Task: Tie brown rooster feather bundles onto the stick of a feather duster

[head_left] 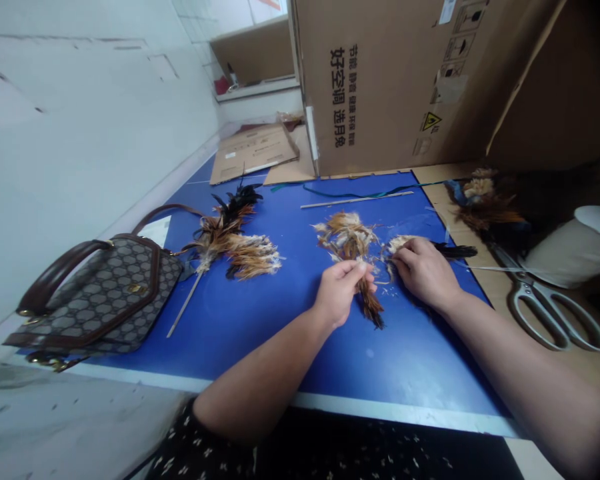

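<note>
My left hand (pixel 344 287) is closed in a pinch on a small bunch of brown feathers (pixel 371 305), their dark tips pointing down toward me. Just beyond it a loose pile of tan and white feathers (pixel 349 235) lies on the blue mat. My right hand (pixel 423 270) reaches down to a pale clump of feathers (pixel 401 244), with its fingers bent and their tips partly hidden. Black feathers (pixel 455 251) stick out behind that hand. Bits of fluff lie between the two hands.
At left, a feather bundle on a stick (pixel 185 303) lies beside a patterned handbag (pixel 100 293). Scissors (pixel 555 310) and a spool of cord (pixel 575 247) are at right. A thin stick (pixel 357 199) lies at the back, before a large cardboard box (pixel 380 87).
</note>
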